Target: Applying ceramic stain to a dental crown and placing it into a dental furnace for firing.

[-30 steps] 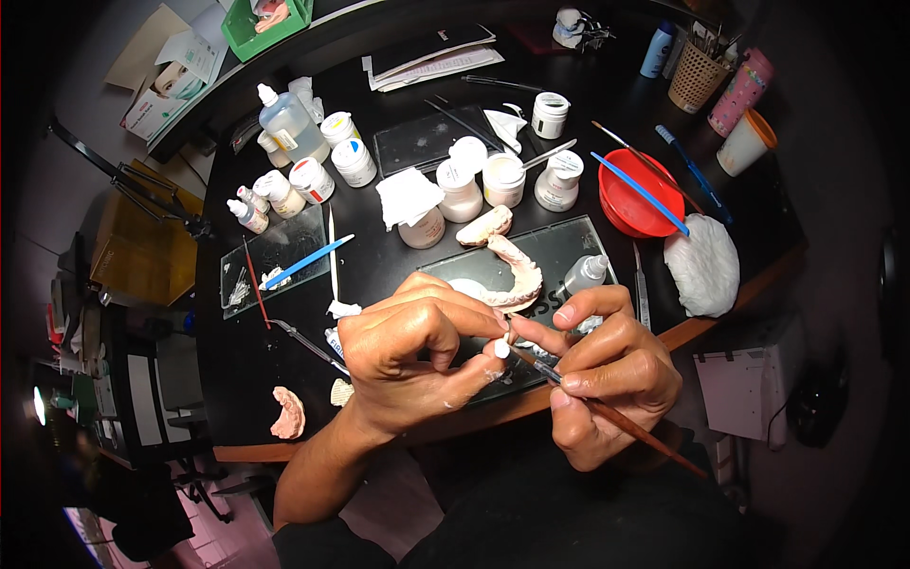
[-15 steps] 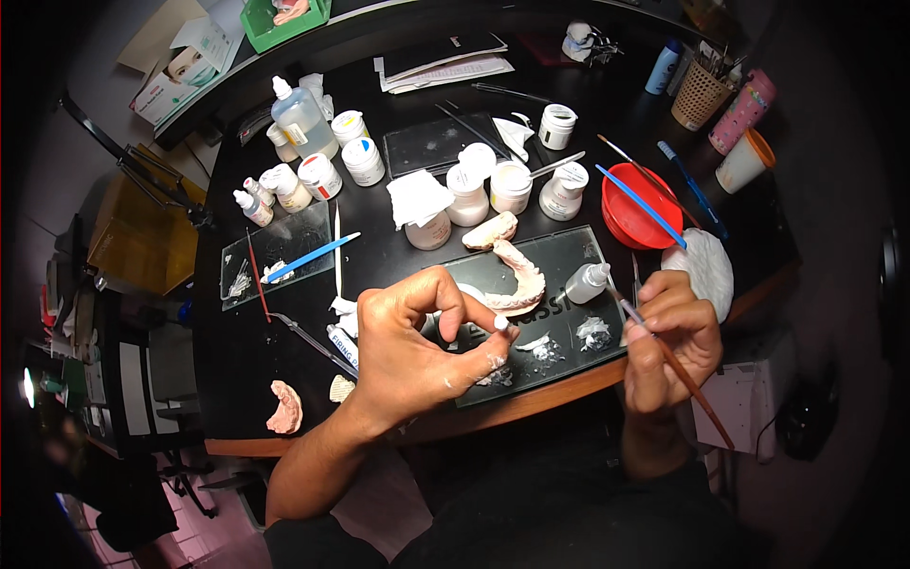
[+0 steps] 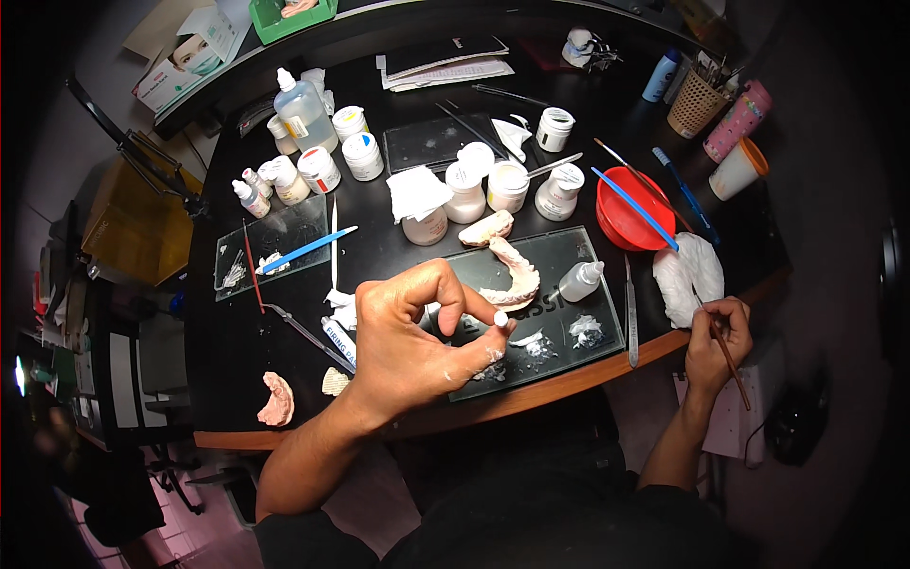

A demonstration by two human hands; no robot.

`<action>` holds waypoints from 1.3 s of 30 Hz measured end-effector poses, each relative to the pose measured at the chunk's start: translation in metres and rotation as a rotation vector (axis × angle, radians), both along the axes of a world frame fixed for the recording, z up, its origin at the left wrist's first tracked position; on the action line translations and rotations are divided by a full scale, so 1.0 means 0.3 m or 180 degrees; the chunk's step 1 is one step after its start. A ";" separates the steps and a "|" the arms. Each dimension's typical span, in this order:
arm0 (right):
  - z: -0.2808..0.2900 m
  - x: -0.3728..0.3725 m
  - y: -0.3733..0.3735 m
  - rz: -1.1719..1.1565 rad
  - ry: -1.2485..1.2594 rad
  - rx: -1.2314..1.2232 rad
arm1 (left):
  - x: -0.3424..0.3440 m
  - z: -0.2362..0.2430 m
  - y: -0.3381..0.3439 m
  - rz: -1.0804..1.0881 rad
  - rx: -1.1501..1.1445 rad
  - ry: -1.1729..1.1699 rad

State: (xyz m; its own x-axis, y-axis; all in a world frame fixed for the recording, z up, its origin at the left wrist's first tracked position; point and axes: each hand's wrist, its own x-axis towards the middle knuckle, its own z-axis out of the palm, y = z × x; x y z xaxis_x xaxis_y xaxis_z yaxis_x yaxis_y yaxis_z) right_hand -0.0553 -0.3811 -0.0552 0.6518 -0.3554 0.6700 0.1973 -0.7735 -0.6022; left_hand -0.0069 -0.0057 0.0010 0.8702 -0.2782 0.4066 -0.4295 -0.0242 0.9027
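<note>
Between thumb and forefinger, my left hand (image 3: 403, 332) pinches a small white tooth crown (image 3: 500, 320) above the near part of a glass slab (image 3: 607, 248). At the right edge of the desk, my right hand (image 3: 718, 346) grips a thin brown-handled brush (image 3: 737, 377), its tip against a folded white tissue pad (image 3: 675, 289). A horseshoe-shaped plaster dental cast (image 3: 519, 275) lies on the slab behind the crown. Beside it are a clear dropper bottle (image 3: 580, 282) and smears of white paste (image 3: 587, 330).
A red bowl (image 3: 616, 228) with a blue-handled tool (image 3: 637, 211) across it stands behind the pad. White jars (image 3: 508, 186) cluster mid-desk. A metal spatula (image 3: 632, 318) lies beside the slab. On the left are another glass plate (image 3: 313, 220) and a pink cast (image 3: 276, 400).
My right hand has moved right and away from the crown, bringing the brush tip to the tissue pad. My left hand keeps its pinch on the crown, nearly still.
</note>
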 end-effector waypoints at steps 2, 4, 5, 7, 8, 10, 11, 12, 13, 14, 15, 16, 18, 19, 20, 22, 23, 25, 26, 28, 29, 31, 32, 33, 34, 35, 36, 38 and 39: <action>0.018 -0.001 0.015 0.0015 0.0095 -0.0012 | 0.001 0.003 -0.001 -0.0043 0.0096 -0.0078; 0.038 -0.003 0.057 0.0551 -0.0620 0.0434 | 0.003 0.004 -0.002 0.0066 0.0018 -0.0090; 0.047 -0.010 0.086 0.0661 -0.0639 0.0522 | 0.004 0.004 -0.005 0.0079 0.0045 -0.0087; 0.051 -0.034 0.159 0.0973 -0.0607 0.0981 | 0.003 0.004 -0.006 0.0135 0.0079 -0.0219; 0.042 -0.044 0.202 0.1242 -0.0463 0.0877 | 0.001 0.006 -0.008 0.0179 0.0026 -0.0253; 0.020 -0.053 0.273 0.1608 -0.0330 0.0738 | 0.000 0.007 -0.013 0.0204 0.0087 -0.0370; 0.008 -0.054 0.297 0.1803 -0.0335 0.0661 | -0.004 0.010 -0.012 0.0236 0.0138 -0.0362; 0.001 -0.055 0.313 0.1779 -0.0285 0.0438 | -0.002 0.011 -0.012 0.0237 0.0059 -0.0411; -0.005 -0.054 0.323 0.1731 -0.0364 0.0317 | 0.000 0.012 -0.012 0.0228 0.0147 -0.0481; -0.008 -0.057 0.329 0.1758 -0.0397 0.0257 | 0.001 0.013 -0.013 0.0226 0.0105 -0.0495; -0.008 -0.058 0.329 0.1767 -0.0279 0.0179 | 0.002 0.015 -0.013 0.0206 0.0103 -0.0524; -0.007 -0.058 0.328 0.1777 -0.0258 0.0217 | 0.003 0.017 -0.012 0.0239 0.0104 -0.0554; -0.004 -0.056 0.326 0.1796 -0.0359 0.0350 | 0.002 0.020 -0.013 0.0226 0.0154 -0.0587; -0.004 -0.053 0.327 0.1774 -0.0216 0.0285 | 0.001 0.021 -0.014 0.0215 0.0162 -0.0589; -0.005 -0.050 0.328 0.1749 -0.0241 0.0215 | 0.000 0.022 -0.014 0.0172 0.0200 -0.0583; -0.008 -0.043 0.329 0.1713 -0.0337 0.0153 | -0.001 0.026 -0.013 0.0214 0.0198 -0.0577; -0.008 -0.043 0.329 0.1733 -0.0266 0.0101 | -0.001 0.027 -0.013 0.0215 0.0279 -0.0575; -0.009 -0.044 0.327 0.1726 -0.0286 0.0127 | 0.001 0.026 -0.015 0.0233 0.0243 -0.0594; -0.009 -0.045 0.326 0.1734 -0.0185 0.0058 | 0.001 0.026 -0.015 0.0202 0.0279 -0.0617; -0.009 -0.048 0.324 0.1732 -0.0257 0.0184 | 0.001 0.026 -0.015 0.0240 0.0256 -0.0601; -0.009 -0.049 0.324 0.1747 -0.0172 0.0132 | 0.000 0.026 -0.015 0.0213 0.0294 -0.0593; -0.009 -0.049 0.324 0.1698 -0.0289 0.0245 | -0.001 0.026 -0.015 0.0250 0.0236 -0.0558; -0.009 -0.049 0.324 0.1709 -0.0194 0.0193 | -0.002 0.026 -0.015 0.0220 0.0257 -0.0544; -0.008 -0.049 0.324 0.1698 -0.0177 0.0117 | -0.002 0.026 -0.015 0.0247 0.0214 -0.0531; -0.008 -0.048 0.323 0.1662 -0.0247 0.0099 | -0.002 0.026 -0.015 0.0242 0.0215 -0.0543; -0.007 -0.048 0.323 0.1682 -0.0161 0.0039 | -0.001 0.026 -0.016 0.0208 0.0254 -0.0565; -0.006 -0.049 0.324 0.1692 -0.0139 0.0063 | -0.001 0.025 -0.016 0.0234 0.0216 -0.0554; -0.007 -0.048 0.325 0.1709 -0.0118 0.0092 | -0.002 0.025 -0.017 0.0241 0.0255 -0.0567; -0.007 -0.047 0.326 0.1699 -0.0146 0.0079 | -0.002 0.026 -0.017 0.0273 0.0221 -0.0558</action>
